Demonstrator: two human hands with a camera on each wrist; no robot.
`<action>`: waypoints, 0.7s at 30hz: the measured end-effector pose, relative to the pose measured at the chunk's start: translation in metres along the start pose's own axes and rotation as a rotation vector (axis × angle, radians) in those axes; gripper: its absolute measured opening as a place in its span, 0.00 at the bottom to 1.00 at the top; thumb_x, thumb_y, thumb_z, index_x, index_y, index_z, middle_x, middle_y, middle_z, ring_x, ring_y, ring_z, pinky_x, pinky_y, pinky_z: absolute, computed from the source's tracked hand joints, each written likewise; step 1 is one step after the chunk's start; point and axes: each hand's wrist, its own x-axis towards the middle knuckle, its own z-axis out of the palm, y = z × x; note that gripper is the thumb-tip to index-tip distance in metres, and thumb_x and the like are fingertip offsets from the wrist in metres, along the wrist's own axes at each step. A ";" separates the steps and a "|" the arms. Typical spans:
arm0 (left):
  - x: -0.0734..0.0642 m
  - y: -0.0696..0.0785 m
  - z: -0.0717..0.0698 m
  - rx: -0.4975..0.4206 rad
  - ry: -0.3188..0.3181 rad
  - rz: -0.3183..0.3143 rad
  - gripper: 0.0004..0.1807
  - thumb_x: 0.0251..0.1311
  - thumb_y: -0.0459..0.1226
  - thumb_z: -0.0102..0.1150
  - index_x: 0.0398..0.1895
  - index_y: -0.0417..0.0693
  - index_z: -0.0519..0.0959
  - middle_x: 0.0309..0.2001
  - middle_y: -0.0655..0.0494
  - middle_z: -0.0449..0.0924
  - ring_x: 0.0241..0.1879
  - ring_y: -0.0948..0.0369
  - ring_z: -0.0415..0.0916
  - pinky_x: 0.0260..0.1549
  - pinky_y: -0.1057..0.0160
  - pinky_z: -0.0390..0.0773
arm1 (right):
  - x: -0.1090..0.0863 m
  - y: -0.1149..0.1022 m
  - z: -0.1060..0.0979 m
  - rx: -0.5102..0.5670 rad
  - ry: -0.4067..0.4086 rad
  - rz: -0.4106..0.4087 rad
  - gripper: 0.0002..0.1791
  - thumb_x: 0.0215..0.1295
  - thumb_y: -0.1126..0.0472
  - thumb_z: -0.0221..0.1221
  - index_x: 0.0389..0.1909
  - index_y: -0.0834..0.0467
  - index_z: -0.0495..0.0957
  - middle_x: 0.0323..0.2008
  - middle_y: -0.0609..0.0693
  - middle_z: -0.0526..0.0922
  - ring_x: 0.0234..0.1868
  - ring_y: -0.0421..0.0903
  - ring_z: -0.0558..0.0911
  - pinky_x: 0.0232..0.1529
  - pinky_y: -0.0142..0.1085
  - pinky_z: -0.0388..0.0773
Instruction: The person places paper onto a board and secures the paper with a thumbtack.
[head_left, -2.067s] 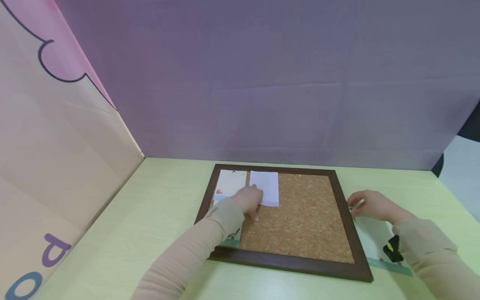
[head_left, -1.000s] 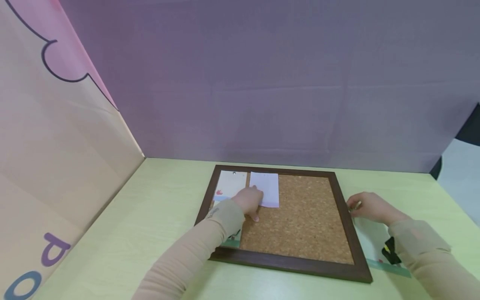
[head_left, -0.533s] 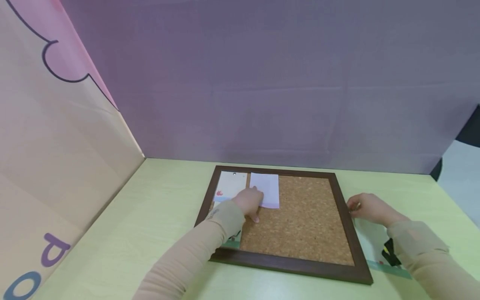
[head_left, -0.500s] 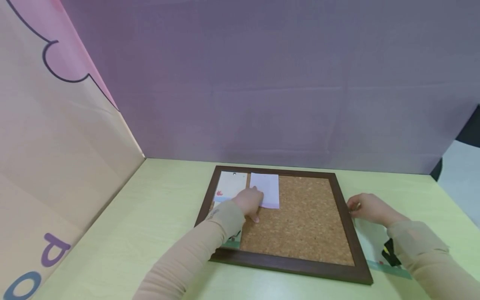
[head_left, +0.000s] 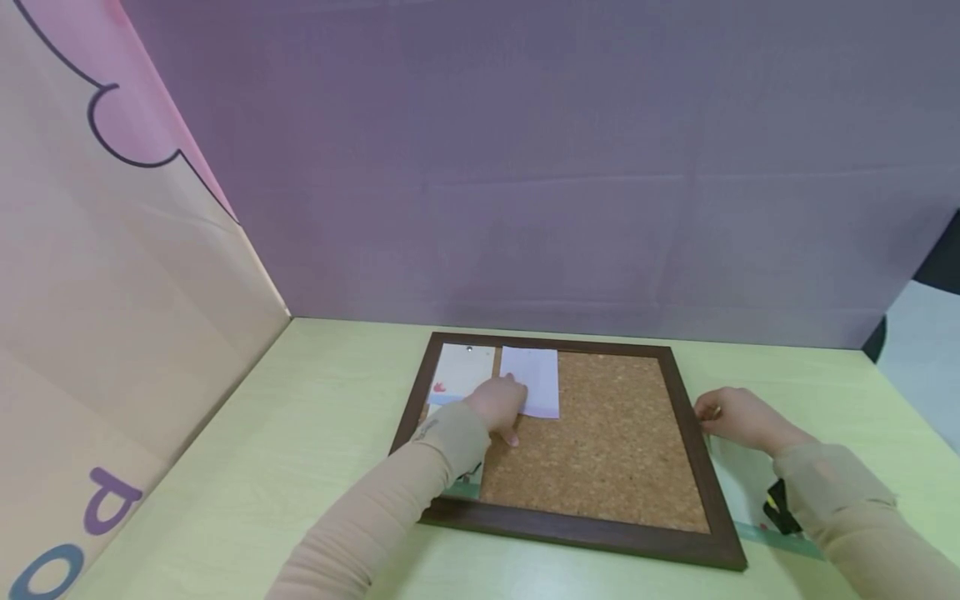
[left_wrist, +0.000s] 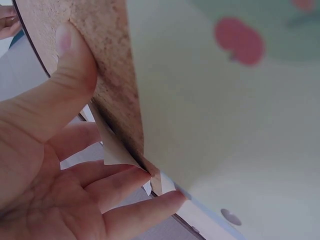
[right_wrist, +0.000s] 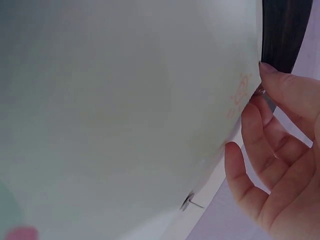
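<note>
A corkboard [head_left: 600, 442] in a dark brown frame lies on the table. My left hand [head_left: 498, 402] rests with fingers extended on a lavender sheet of paper [head_left: 542, 383] at the board's upper part; its thumb touches bare cork. Beside that sheet, a decorated white sheet [head_left: 463, 367] has a thumbtack [head_left: 469, 348] at its top. Another decorated sheet [head_left: 468, 485] below is mostly hidden by the left sleeve. Just right of the frame, my right hand [head_left: 738, 415] pinches a small metallic thumbtack [right_wrist: 259, 91] at the edge of a pale sheet [right_wrist: 125, 110], partly hidden by the fingers.
A loose thumbtack [right_wrist: 187, 201] lies near the pale sheet's edge, pin showing. A small black item [head_left: 782, 507] with a yellow mark sits by the right sleeve. A purple partition [head_left: 525, 167] stands behind the table [head_left: 300, 417], and a printed panel [head_left: 112, 292] at left.
The right hand's fingers have closed together slightly and its forearm has shifted a little left. The left hand has stayed on the lavender sheet.
</note>
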 end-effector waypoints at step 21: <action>-0.007 0.004 -0.007 0.006 -0.030 -0.014 0.35 0.40 0.48 0.74 0.53 0.42 0.75 0.58 0.43 0.74 0.57 0.50 0.73 0.59 0.58 0.72 | 0.000 0.002 0.001 0.008 0.006 -0.002 0.07 0.51 0.69 0.61 0.20 0.55 0.76 0.22 0.45 0.79 0.23 0.36 0.69 0.23 0.32 0.67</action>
